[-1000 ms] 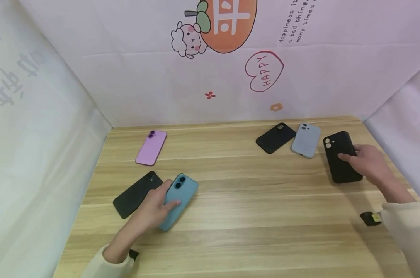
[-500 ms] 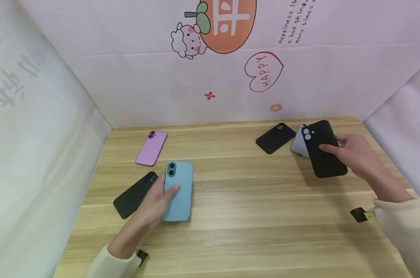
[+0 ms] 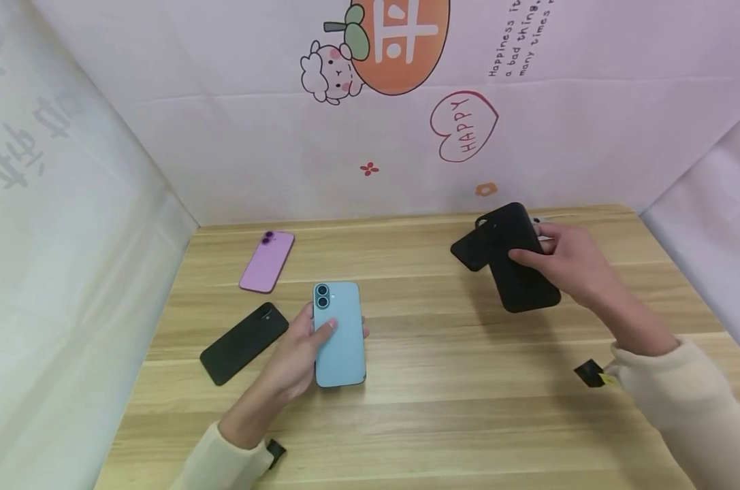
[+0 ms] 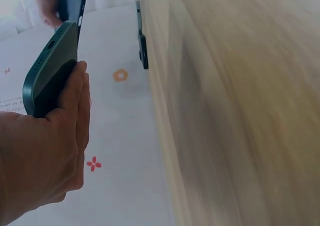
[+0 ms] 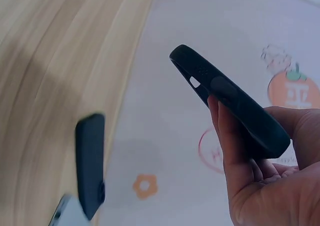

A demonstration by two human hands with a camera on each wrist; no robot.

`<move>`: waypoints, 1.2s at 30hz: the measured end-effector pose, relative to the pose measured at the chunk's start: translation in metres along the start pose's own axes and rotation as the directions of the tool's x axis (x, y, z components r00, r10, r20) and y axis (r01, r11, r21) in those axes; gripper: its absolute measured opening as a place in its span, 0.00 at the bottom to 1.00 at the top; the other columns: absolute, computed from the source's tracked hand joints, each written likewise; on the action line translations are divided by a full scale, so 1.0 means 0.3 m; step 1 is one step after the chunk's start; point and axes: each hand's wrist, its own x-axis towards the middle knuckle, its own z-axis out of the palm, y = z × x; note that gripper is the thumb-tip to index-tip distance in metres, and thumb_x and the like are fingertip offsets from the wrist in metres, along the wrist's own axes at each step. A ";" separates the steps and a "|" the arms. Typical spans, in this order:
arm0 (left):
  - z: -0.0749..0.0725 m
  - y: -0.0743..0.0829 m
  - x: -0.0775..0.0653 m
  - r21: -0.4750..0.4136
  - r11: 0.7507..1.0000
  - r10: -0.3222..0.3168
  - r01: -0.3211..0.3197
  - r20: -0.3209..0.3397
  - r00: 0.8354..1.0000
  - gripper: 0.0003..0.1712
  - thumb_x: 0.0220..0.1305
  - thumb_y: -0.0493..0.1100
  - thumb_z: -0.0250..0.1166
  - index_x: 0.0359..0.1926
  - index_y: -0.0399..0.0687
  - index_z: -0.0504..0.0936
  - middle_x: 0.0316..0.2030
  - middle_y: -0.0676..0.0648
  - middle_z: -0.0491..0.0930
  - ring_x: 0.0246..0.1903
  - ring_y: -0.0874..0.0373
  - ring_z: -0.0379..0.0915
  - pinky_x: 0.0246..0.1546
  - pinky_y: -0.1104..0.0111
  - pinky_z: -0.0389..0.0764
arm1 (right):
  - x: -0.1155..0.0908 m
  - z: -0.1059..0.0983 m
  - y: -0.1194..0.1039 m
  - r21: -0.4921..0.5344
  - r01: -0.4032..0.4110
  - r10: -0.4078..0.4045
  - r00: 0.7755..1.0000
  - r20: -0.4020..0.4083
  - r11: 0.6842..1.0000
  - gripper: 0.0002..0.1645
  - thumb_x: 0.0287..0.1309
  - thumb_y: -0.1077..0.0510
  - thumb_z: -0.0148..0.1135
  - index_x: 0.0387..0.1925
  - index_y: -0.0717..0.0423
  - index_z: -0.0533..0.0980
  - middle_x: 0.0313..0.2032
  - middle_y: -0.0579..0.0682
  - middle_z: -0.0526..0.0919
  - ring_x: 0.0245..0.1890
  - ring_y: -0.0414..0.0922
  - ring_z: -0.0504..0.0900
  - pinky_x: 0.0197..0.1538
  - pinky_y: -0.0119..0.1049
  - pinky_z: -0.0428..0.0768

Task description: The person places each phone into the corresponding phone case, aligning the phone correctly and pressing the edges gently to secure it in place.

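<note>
My left hand holds a light blue phone back up over the table, thumb across its back and fingers beneath. In the left wrist view, the bottom edge of this phone faces the camera. My right hand grips a black phone case by its side, tilted above the table. The right wrist view shows the case hollow, with a cutout in its edge. Behind it lies a smaller black phone or case, partly covered. A pale grey-blue one is mostly hidden by my right hand in the head view.
A pink phone lies at the back left of the wooden table. Nearer, left of my left hand, is a dark phone. White printed cloth stands along the back and both sides.
The light blue phone has been lifted, turned upright and carried slightly right. My right hand has brought the black case leftward, from beside the grey-blue one to over the smaller black one.
</note>
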 end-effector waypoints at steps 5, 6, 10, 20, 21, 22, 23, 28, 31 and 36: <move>0.024 -0.007 0.009 -0.044 0.999 -0.012 0.013 0.025 1.000 0.27 0.87 0.39 0.38 0.82 0.55 0.54 0.68 0.31 0.75 0.63 0.41 0.80 0.61 0.47 0.82 | -0.005 0.048 -0.061 0.050 0.030 -0.031 0.999 0.016 0.998 0.21 0.71 0.53 0.68 0.53 0.67 0.79 0.34 0.57 0.92 0.30 0.39 0.90 0.33 0.30 0.87; 0.030 -0.009 0.010 -0.055 0.998 -0.016 0.018 0.035 0.999 0.27 0.88 0.40 0.38 0.82 0.55 0.54 0.69 0.30 0.74 0.63 0.41 0.80 0.61 0.47 0.82 | -0.005 0.059 -0.072 0.065 0.033 -0.034 0.999 0.022 0.997 0.20 0.72 0.53 0.68 0.51 0.66 0.79 0.32 0.55 0.92 0.30 0.38 0.90 0.33 0.30 0.87; 0.051 -0.018 0.015 -0.089 0.996 -0.027 0.032 0.065 0.998 0.28 0.88 0.42 0.36 0.82 0.55 0.52 0.70 0.27 0.71 0.65 0.39 0.78 0.62 0.45 0.81 | -0.006 0.108 -0.110 0.137 0.034 -0.042 0.997 0.057 0.990 0.17 0.72 0.54 0.67 0.46 0.66 0.78 0.30 0.52 0.91 0.31 0.40 0.91 0.34 0.34 0.89; 0.096 -0.040 0.029 -0.189 0.982 -0.008 0.018 0.054 0.999 0.29 0.88 0.45 0.36 0.83 0.54 0.49 0.71 0.29 0.70 0.69 0.34 0.72 0.66 0.46 0.78 | 0.001 0.218 -0.209 0.234 0.051 -0.077 0.992 0.102 0.971 0.16 0.71 0.55 0.68 0.50 0.64 0.78 0.30 0.51 0.91 0.33 0.42 0.91 0.39 0.33 0.89; 0.102 -0.039 0.031 -0.197 0.980 -0.002 0.014 0.059 0.998 0.29 0.88 0.45 0.37 0.83 0.53 0.49 0.72 0.29 0.68 0.70 0.35 0.70 0.68 0.47 0.76 | 0.001 0.227 -0.217 0.254 0.053 -0.082 0.991 0.104 0.966 0.16 0.71 0.56 0.68 0.51 0.64 0.77 0.26 0.49 0.88 0.30 0.40 0.88 0.37 0.31 0.87; 0.108 -0.038 0.032 -0.199 0.980 0.002 0.010 0.060 0.998 0.29 0.88 0.46 0.37 0.83 0.51 0.49 0.73 0.30 0.67 0.72 0.37 0.68 0.71 0.50 0.73 | 0.002 0.237 -0.224 0.270 0.058 -0.089 0.991 0.104 0.961 0.16 0.71 0.57 0.68 0.51 0.64 0.77 0.22 0.48 0.84 0.26 0.38 0.84 0.34 0.29 0.84; 0.114 -0.036 0.033 -0.204 0.979 0.004 0.008 0.061 0.998 0.29 0.88 0.46 0.37 0.83 0.50 0.49 0.73 0.30 0.66 0.72 0.37 0.68 0.71 0.49 0.72 | 0.001 0.247 -0.231 0.278 0.064 -0.097 0.990 0.107 0.958 0.16 0.71 0.58 0.68 0.51 0.64 0.76 0.20 0.46 0.80 0.23 0.37 0.80 0.32 0.29 0.81; 0.138 -0.027 0.040 -0.220 0.975 0.003 0.012 0.068 0.998 0.31 0.88 0.47 0.36 0.84 0.45 0.47 0.78 0.35 0.56 0.79 0.42 0.53 0.80 0.48 0.56 | -0.001 0.290 -0.265 0.318 0.063 -0.110 0.985 0.132 0.946 0.15 0.70 0.59 0.68 0.52 0.64 0.76 0.19 0.46 0.80 0.22 0.39 0.72 0.33 0.32 0.70; 0.146 -0.027 0.044 -0.248 0.969 0.017 0.004 0.084 0.996 0.33 0.88 0.48 0.36 0.84 0.43 0.43 0.81 0.38 0.50 0.82 0.45 0.42 0.83 0.48 0.43 | 0.002 0.315 -0.282 0.366 0.049 -0.114 0.981 0.159 0.929 0.15 0.71 0.60 0.67 0.52 0.64 0.75 0.28 0.52 0.90 0.28 0.41 0.84 0.40 0.31 0.78; 0.156 -0.028 0.055 -0.286 0.958 0.048 -0.016 0.104 0.993 0.34 0.88 0.50 0.35 0.85 0.44 0.40 0.83 0.42 0.47 0.83 0.49 0.38 0.83 0.50 0.40 | 0.005 0.352 -0.300 0.434 0.031 -0.129 0.972 0.198 0.900 0.15 0.71 0.62 0.66 0.53 0.66 0.75 0.36 0.58 0.92 0.35 0.47 0.92 0.47 0.37 0.89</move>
